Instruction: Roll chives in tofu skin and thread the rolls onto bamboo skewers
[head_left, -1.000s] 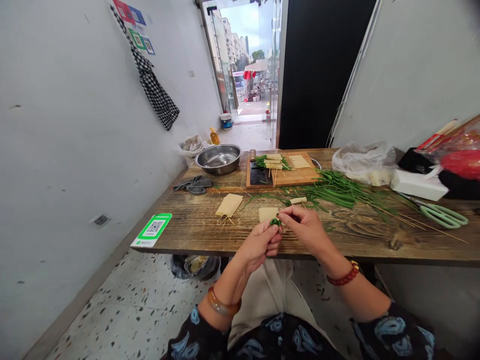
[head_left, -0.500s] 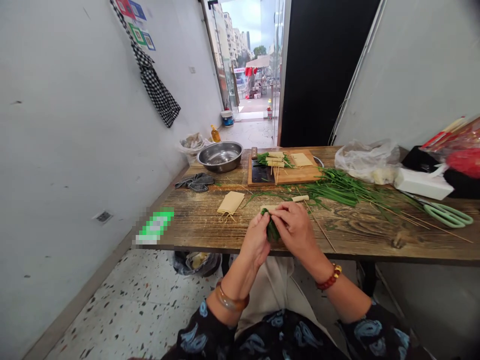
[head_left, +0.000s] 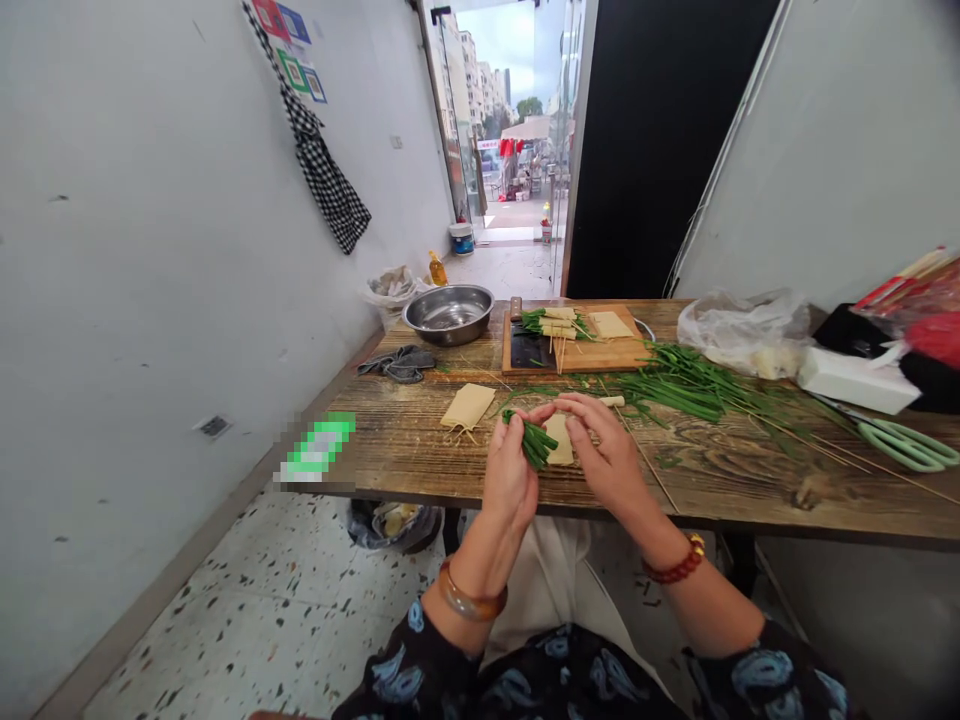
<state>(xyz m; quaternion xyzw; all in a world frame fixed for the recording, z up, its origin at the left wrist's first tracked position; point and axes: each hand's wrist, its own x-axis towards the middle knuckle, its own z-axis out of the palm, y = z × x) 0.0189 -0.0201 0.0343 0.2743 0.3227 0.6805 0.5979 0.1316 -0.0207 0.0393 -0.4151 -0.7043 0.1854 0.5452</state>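
My left hand (head_left: 510,475) is closed around a small folded bundle of garlic chives (head_left: 537,447), whose green ends stick out to the right. Close beside it, my right hand (head_left: 606,455) has its fingers stretched out and thumb apart, its fingertips near the left ones. A beige tofu-skin sheet (head_left: 560,440) lies on the table between and below the hands. To the left is a stack of similar sheets (head_left: 468,405). Just beyond my right hand lies a small beige roll (head_left: 613,401), partly hidden.
A cutting board (head_left: 600,352) bears a cleaver (head_left: 531,350) and skewered chive rolls (head_left: 557,328). Loose chives (head_left: 686,382) spread to the right, near thin skewers (head_left: 806,430) and green-handled scissors (head_left: 904,442). A steel basin (head_left: 450,315) and grey cloth (head_left: 401,364) stand left.
My right hand has come away from the bundle, its fingers opening. The chive bundle in my left hand has tilted to the right, and the sheet below now shows more. The view has shifted slightly.
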